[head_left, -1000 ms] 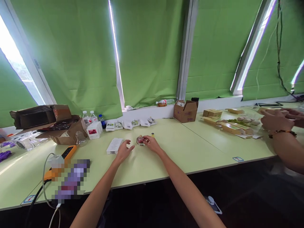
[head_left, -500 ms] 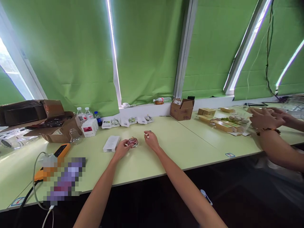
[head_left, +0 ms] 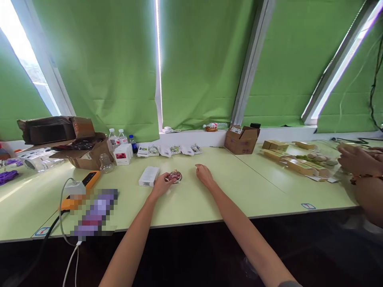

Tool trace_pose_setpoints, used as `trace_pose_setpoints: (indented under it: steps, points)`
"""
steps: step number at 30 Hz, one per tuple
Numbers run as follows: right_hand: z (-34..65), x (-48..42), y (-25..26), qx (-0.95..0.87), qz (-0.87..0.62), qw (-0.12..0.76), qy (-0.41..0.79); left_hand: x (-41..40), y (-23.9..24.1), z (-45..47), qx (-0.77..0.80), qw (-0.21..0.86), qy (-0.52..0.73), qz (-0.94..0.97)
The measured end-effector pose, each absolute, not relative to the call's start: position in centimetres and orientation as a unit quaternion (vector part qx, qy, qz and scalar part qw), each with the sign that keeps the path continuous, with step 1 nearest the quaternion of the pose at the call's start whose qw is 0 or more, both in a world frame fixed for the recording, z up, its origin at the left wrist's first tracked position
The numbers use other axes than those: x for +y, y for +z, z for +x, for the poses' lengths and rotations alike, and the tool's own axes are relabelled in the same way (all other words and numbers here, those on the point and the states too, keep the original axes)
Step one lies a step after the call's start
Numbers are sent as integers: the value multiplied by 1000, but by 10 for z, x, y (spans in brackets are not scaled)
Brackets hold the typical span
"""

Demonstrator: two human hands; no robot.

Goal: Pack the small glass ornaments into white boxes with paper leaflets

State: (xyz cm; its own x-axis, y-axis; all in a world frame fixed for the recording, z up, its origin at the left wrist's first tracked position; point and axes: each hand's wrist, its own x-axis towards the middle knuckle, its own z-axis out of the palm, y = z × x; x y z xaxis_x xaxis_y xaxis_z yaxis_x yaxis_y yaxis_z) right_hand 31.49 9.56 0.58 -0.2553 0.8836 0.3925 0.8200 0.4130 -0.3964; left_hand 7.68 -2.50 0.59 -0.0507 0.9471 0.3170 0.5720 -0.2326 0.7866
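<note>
Pink-filled glass globe point(head_left: 174, 175) rests in the left hand point(head_left: 163, 184).

Two long bare forearms, left hand point(head_left: 161, 185) and right hand point(head_left: 204, 175) bare too, with a grey sleeve edge point(head_left: 287, 284) on the right

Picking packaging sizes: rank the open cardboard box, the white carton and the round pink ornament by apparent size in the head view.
1. open cardboard box, largest though farthest away.
2. white carton.
3. round pink ornament, at the left hand, about as near as the carton.
</note>
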Motion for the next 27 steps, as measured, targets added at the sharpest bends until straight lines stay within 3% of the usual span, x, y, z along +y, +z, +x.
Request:
trace_pose_setpoints:
  steps: [16,27]
  points:
    - [292,61,8,-849,-400,297,178,-29,6,77,572,212,440,659]
    - [295,61,12,-854,-419,270,149,-30,6,76,577,202,436,661]
